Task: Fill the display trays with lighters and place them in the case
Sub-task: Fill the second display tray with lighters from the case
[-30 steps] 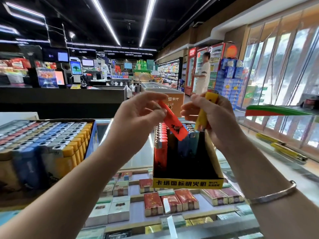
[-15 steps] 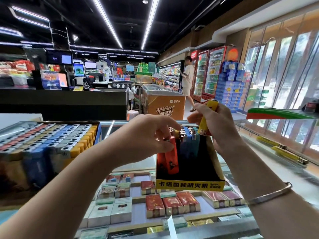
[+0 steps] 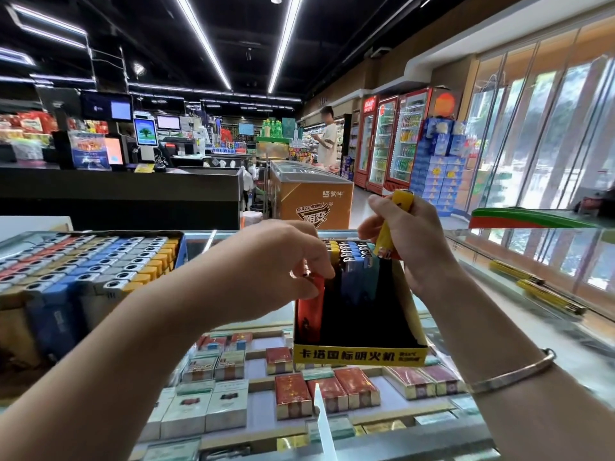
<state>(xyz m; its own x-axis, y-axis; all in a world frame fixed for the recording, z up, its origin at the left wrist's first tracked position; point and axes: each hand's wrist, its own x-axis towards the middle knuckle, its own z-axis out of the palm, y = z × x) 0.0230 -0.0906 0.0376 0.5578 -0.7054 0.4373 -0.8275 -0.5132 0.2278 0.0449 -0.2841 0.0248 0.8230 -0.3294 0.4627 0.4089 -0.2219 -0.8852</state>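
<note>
Two hands: both are up over the yellow display tray [image 3: 359, 356] on the glass counter [image 3: 499, 294], the left at its near-left corner, the right above its back right.
Change, red lighter: a second ago the left hand [image 3: 266, 271] held the red lighter [image 3: 311, 307] slanted in the air above the tray; now it stands upright in the front-left slot, nearly seated.
Change, left hand: it has dropped from tray-top height down to the lighter's head.
Change, right hand: the right hand [image 3: 409, 241] has barely shifted and keeps the yellow lighter [image 3: 394, 224] raised over the tray.
Left grip: thumb and fingertips pinch the metal top of the red lighter.
Right grip: fingers curl round the yellow lighter's body, its metal head pointing down toward the tray.
Tray look: black inside, yellow front lip with dark printed characters, tall card back.
Tray filling: a red column at left, blue lighters [image 3: 357, 271] beside it with some yellow tops behind, and dark open slots toward the right and front.
Full tray: a second tray [image 3: 83, 261], packed with blue, grey, red and yellow lighters, sits on the counter to the left, well apart from the yellow one.
Under the glass: rows of cigarette packs [image 3: 293, 395] lie inside the case.
Wrist: a thin bangle [image 3: 512, 374] circles the right forearm.
</note>
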